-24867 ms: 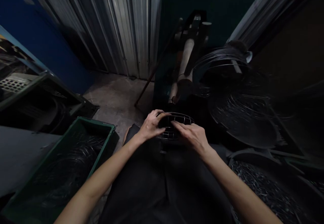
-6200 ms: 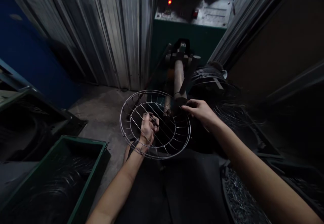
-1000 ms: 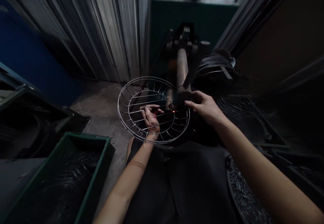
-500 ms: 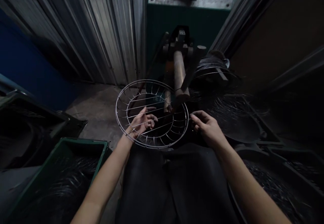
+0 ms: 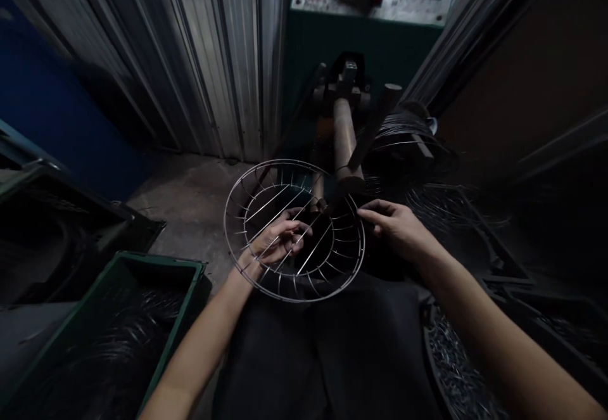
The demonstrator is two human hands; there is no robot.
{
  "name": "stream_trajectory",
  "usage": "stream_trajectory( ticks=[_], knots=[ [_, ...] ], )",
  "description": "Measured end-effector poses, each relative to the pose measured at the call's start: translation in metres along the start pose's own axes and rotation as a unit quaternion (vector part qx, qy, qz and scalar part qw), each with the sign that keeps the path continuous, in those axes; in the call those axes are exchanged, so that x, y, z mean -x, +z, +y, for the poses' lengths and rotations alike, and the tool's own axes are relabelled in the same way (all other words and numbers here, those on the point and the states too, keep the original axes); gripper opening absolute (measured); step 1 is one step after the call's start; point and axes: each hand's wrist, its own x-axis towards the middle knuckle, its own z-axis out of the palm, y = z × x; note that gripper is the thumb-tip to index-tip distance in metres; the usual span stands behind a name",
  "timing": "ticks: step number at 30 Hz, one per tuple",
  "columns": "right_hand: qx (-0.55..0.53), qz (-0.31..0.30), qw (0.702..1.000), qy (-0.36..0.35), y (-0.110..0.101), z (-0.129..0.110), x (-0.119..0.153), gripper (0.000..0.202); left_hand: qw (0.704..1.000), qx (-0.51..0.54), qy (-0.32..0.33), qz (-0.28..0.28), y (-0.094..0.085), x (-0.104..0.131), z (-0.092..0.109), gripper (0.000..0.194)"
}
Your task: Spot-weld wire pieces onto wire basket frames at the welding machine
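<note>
Compared with half a second before, right hand point(image 5: 401, 230) now pinches the wire basket point(image 5: 294, 230) rim at frame centre; left hand point(image 5: 275, 242) fingers curl around its inner wires.

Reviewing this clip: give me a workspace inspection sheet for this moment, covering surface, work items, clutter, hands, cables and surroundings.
Surface: bare concrete floor; dark cloth over the lap.
Work items: round wire guard held tilted before the machine arm.
Clutter: green crate of wire at left; tray of small metal pieces at right; wire coil.
Hands: left hand under the guard's wires; right hand pinching its rim.
Cables: nothing seen.
Surroundings: corrugated metal wall; green machine cabinet with a red light lit.
</note>
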Motion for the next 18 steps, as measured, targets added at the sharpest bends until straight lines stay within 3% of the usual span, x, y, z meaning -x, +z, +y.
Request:
stream_trajectory(
  ticks=[5, 14, 18],
  knots=[
    [0.025, 0.000, 1.000, -0.013, 0.001, -0.016, -0.013, 0.045, 0.999, -0.006, 0.030, 0.018, 0.005, -0.004, -0.006, 0.039],
    [0.016, -0.016, 0.999, -0.028, 0.001, -0.019, -0.022, 0.041, 0.998, -0.014, 0.030, 0.045, 0.014, -0.004, -0.003, 0.041],
    [0.051, 0.021, 0.996, -0.067, -0.004, -0.018, -0.016, 0.044, 0.997, -0.014, 0.053, 0.049, 0.017, -0.003, -0.009, 0.040]
  ],
)
